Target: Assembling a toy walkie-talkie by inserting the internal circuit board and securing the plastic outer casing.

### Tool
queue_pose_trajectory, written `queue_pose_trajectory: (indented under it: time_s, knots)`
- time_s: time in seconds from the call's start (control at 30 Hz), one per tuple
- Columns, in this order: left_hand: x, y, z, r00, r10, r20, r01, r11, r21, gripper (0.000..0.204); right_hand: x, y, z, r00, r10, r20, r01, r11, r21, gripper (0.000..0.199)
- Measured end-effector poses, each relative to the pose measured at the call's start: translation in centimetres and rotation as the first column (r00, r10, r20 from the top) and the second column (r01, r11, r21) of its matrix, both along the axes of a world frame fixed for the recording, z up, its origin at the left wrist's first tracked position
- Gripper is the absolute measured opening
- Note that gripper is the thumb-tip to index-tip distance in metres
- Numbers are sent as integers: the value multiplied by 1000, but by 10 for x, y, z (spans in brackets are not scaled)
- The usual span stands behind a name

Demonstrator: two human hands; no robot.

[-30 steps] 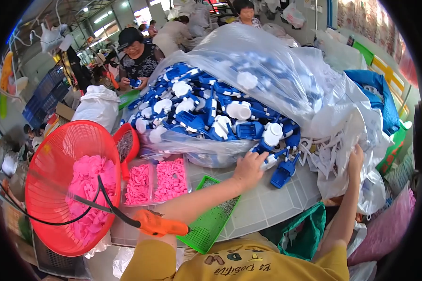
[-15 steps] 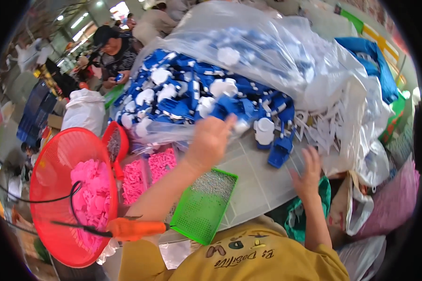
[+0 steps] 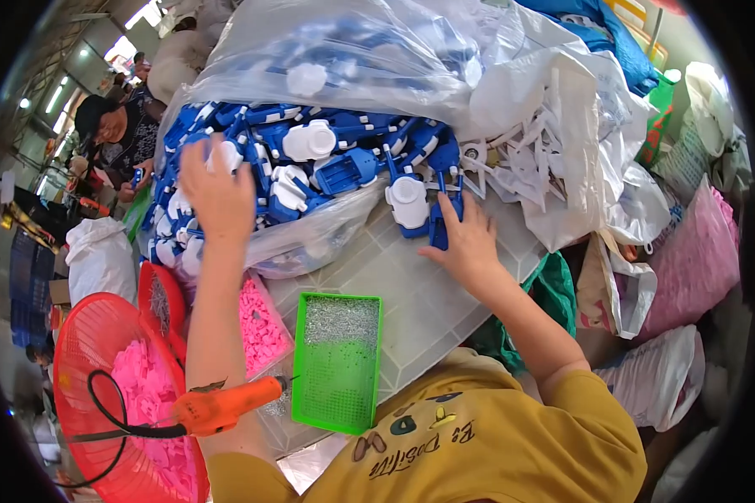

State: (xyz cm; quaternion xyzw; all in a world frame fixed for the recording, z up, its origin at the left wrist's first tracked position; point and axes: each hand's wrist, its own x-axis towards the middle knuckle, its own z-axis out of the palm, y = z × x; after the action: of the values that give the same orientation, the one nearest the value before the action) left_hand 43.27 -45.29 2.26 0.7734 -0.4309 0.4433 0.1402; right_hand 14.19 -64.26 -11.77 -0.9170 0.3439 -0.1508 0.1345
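Observation:
My left hand (image 3: 216, 197) is open over the left part of a heap of blue and white plastic parts (image 3: 310, 141), its fingers apart. Its fingertips partly cover the parts there; I see nothing held. On the grey table (image 3: 419, 323), two such parts lie side by side at the heap's right edge. One, with its white face up (image 3: 408, 193), lies free. My right hand (image 3: 471, 243) reaches over the other, a blue part (image 3: 437, 225), with thumb and fingers spread around its near end. The hand touches or nearly touches it and covers some of it.
A green tray (image 3: 338, 423) holds small metal pieces. An orange electric screwdriver (image 3: 226, 407) hangs by my left forearm. Pink pieces fill a clear box (image 3: 260, 327) and a red basket (image 3: 101, 306). White parts (image 3: 533, 163) spill from a bag at right. A person (image 3: 122, 138) sits far left.
My left hand has moved left across the heap and away from the blue part it was near. My right hand has come inward onto the blue part on the table. The view has shifted.

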Motion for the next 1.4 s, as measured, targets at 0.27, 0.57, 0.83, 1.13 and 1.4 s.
queue_pose_trajectory:
  time_s: [0.27,0.57,0.83,1.13,1.4]
  knots:
    - [-124,-63,-111,805,-520,-287,591,663,460,50,-8,1,-12,953,66,296,-93,993,77,92]
    - [-115,-90,-135,796,-426,-429,585,722,369,55,-45,-16,32,897,-37,440,-411,298,862,86]
    - [-126,-96,-130,817,-310,-487,493,812,311,77,-21,-14,48,878,429,214,-471,692,547,102]
    - [-117,-62,-117,710,-410,-572,591,789,168,56,0,-14,56,872,128,473,-490,212,846,88]
    - [-119,-4,-51,300,-624,-722,403,769,-497,56,-27,16,136,566,582,584,-825,411,389,80]
